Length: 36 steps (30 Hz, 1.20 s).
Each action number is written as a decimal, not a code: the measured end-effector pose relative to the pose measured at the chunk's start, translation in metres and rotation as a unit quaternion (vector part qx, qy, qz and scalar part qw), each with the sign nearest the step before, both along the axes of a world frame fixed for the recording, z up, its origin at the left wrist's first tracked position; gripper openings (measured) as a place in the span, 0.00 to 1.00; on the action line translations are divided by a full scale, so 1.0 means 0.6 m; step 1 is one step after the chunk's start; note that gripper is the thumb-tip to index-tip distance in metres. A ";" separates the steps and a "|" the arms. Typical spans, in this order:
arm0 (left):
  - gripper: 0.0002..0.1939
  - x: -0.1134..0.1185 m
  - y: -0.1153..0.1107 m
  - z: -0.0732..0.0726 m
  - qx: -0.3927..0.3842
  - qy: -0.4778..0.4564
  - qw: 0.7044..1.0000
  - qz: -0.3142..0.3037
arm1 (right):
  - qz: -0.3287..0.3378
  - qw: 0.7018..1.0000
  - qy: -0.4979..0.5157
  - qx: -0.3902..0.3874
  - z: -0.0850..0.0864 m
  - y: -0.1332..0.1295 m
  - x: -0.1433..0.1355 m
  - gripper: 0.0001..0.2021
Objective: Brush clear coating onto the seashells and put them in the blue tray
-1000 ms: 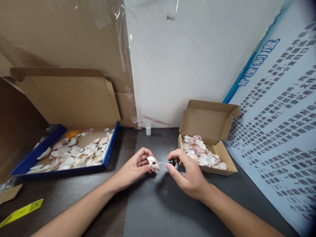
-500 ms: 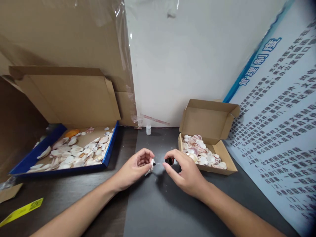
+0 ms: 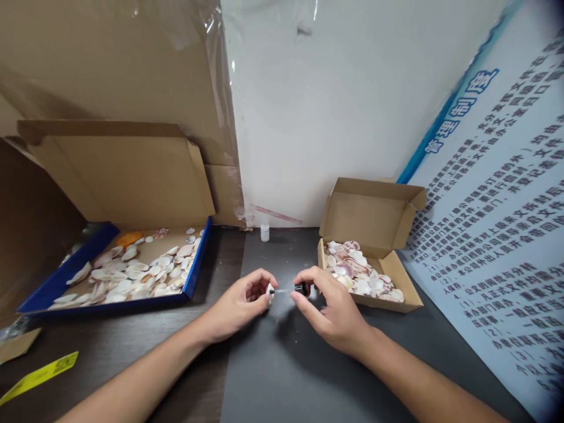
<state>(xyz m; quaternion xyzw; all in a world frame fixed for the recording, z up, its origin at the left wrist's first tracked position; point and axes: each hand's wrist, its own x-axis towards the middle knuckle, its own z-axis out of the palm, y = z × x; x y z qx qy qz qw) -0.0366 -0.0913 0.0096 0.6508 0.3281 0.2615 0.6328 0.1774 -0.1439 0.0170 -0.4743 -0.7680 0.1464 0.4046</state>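
Observation:
Near the middle, my left hand (image 3: 241, 301) pinches a small white shell piece (image 3: 270, 291) between thumb and fingertips. Facing it, my right hand (image 3: 333, 305) grips a black cap (image 3: 301, 288) with a thin clear stem (image 3: 284, 290). The stem points left, and its dark tip meets the white piece. Both hands are held above the dark grey mat (image 3: 268, 364). Behind them, a small white bottle (image 3: 265, 232) stands upright near the wall.
An open blue box (image 3: 194, 264) of many shells lies at the left. At the right, a smaller open cardboard box (image 3: 403, 276) holds more shells. A yellow strip (image 3: 42, 376) lies at the lower left, and a printed sheet (image 3: 493, 205) leans at the right.
The white piece has turned in my left fingers and shows less of itself below them. The black cap has tilted so that its side shows more.

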 end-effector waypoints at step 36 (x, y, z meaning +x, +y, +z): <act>0.18 0.001 0.008 -0.009 -0.105 -0.128 0.985 0.055 | -0.002 0.998 0.060 0.006 0.000 0.001 -0.001 0.04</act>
